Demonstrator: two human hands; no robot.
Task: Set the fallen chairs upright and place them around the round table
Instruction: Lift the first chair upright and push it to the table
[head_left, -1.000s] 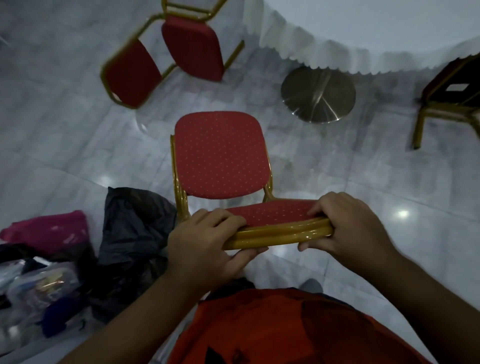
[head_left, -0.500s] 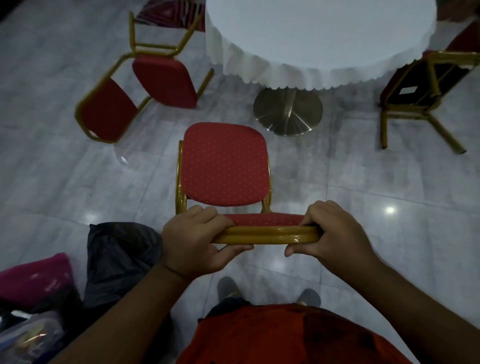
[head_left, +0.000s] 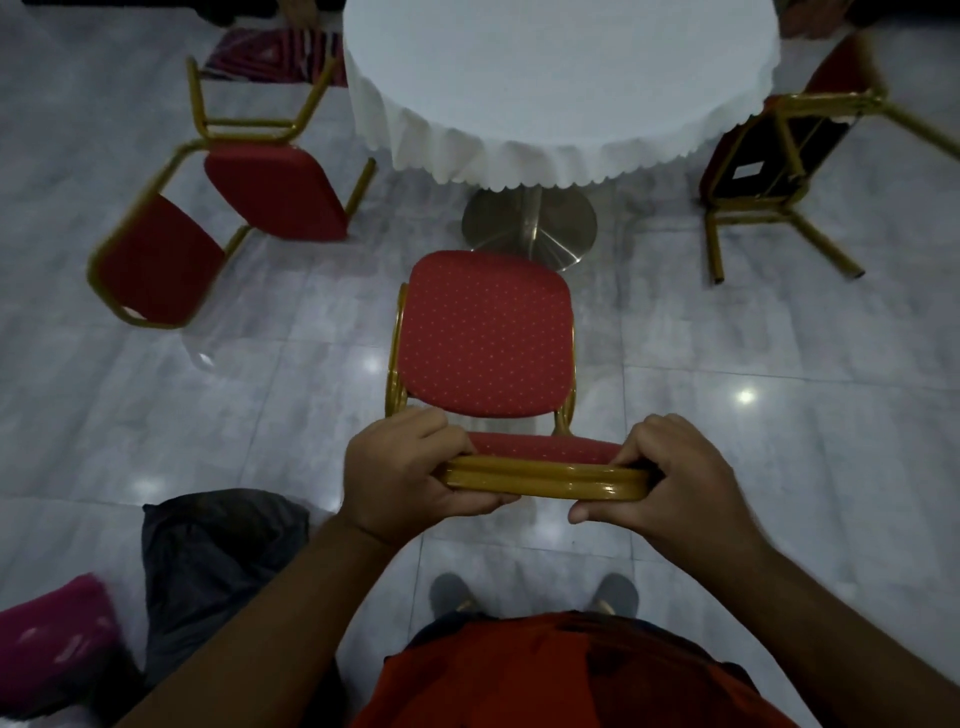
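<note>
An upright red chair with a gold frame stands in front of me, its seat facing the round table. My left hand and my right hand both grip the top rail of its backrest. A second red chair lies on its side at the left of the table. A third chair lies tipped over at the right, its dark underside and gold legs showing. The table has a white cloth and a metal pedestal base.
A dark bag and a pink bag lie on the marble floor at my lower left. A striped mat lies beyond the left chair. My feet stand just behind the held chair.
The held chair has come closer to the table, its seat now near the pedestal base. My view has lifted, showing more of the tabletop and both fallen chairs. Both hands keep their grip.
</note>
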